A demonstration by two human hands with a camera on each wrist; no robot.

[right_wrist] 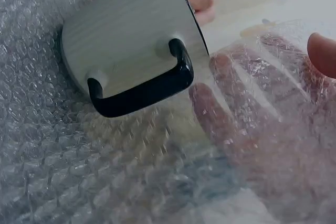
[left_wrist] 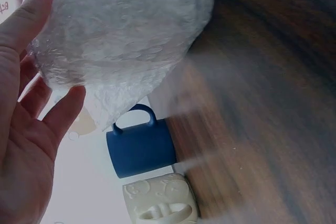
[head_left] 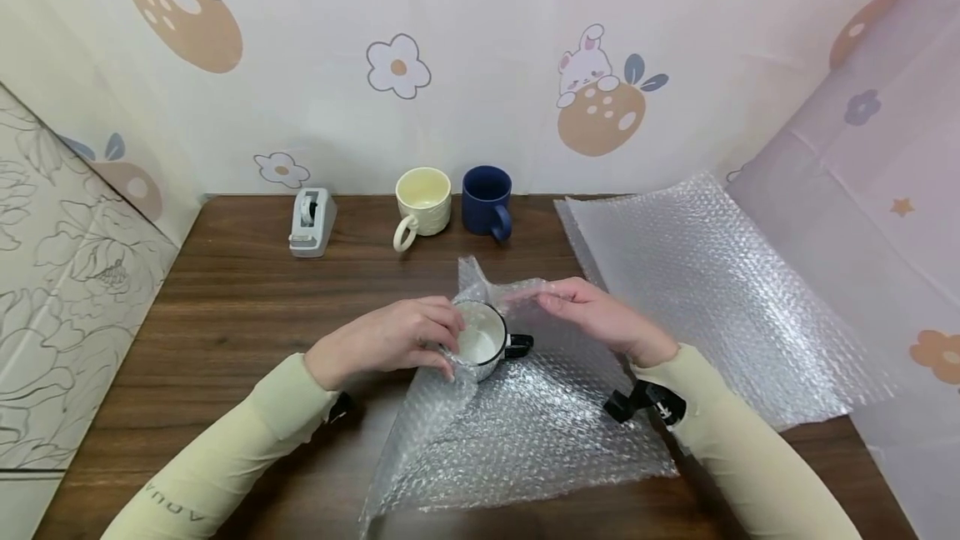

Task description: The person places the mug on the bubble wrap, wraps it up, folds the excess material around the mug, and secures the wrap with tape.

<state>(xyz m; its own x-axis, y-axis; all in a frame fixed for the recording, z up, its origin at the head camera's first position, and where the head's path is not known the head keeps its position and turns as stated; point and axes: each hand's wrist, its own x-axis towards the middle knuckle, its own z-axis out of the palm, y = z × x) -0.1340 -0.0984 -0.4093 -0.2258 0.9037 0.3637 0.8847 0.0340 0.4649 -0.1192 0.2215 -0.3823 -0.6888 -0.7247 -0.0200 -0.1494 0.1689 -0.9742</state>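
A white enamel mug [head_left: 480, 338] with a black rim and black handle [right_wrist: 142, 95] stands on a sheet of bubble wrap [head_left: 525, 432]. My left hand [head_left: 401, 338] is at the mug's left side, where its fingers and thumb pinch a folded-up part of the wrap [left_wrist: 126, 30] at the rim. On the far right side of the mug, my right hand [head_left: 592, 315] lies behind a raised flap of wrap. Its fingers [right_wrist: 252, 93] look straight through the clear film and press it toward the mug, above the handle.
Behind the mug stand a cream mug [head_left: 423, 205] and a navy blue mug [head_left: 486, 200]. A white tape dispenser [head_left: 312, 223] sits at the back left. More bubble wrap [head_left: 697, 298] covers the right side of the brown wooden table [head_left: 225, 315], up against the curtain.
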